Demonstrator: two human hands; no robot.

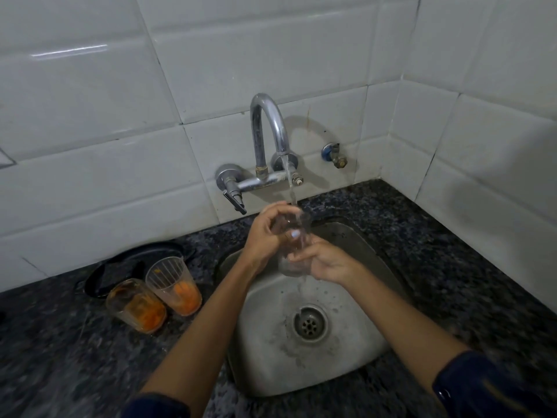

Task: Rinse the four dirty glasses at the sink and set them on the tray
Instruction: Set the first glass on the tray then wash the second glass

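Over the sink (pixel 355 366) a clear glass (pixel 294 245) is held under the running tap (pixel 268 128), the stream falling into its mouth. The left hand (pixel 268 233) curls round the upper part of the glass, fingers wrapped about the wall near the rim. The right hand (pixel 327 262) holds the lower part, fingers curled at the base. Wet glass like this looks slippery and brittle, light but unforgiving over steel, so a full wrap round the wall, as now, seems safer than a pinch at the rim. On the desk (pixel 60 357), left of the sink, stand two dirty glasses, one (pixel 137 309) nearer and one (pixel 176 286) just beside it, both smeared orange inside. Behind them lies a dark tray (pixel 120 263) against the wall. I see no fourth glass.
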